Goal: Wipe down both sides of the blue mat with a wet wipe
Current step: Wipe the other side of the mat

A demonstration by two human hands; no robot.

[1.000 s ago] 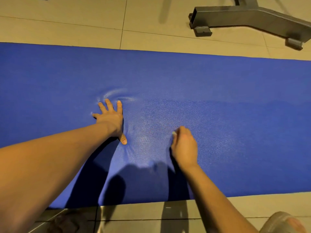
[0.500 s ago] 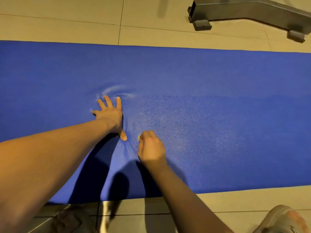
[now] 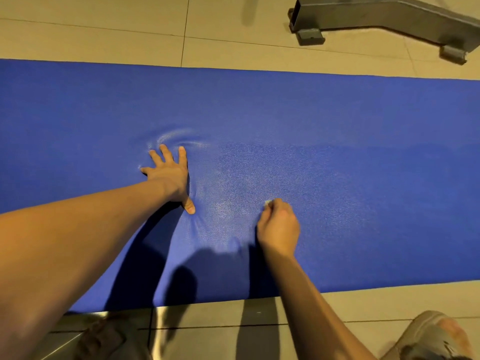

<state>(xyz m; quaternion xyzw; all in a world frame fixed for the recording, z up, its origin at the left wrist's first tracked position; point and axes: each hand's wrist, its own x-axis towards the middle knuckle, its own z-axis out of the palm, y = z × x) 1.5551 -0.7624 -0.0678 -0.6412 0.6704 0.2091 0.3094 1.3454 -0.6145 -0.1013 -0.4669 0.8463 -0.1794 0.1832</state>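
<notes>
While the blue mat (image 3: pixel 337 120) lay flat across the tiled floor (image 3: pixel 104 29), we recorded our left hand (image 3: pixel 168 175) pressed palm-down on it, fingers (image 3: pixel 182 157) straight and spread, holding nothing. The foam puckered around its fingertips and thumb. Our right hand (image 3: pixel 279 227) sat just to the right, nearer the front edge, fingers curled round a wadded wet wipe (image 3: pixel 267 202) pressed to the mat; only a pale corner showed. A damp sheen lay between both hands. Beyond the far edge, apart from the mat, stood a grey metal frame foot (image 3: pixel 389 19).
</notes>
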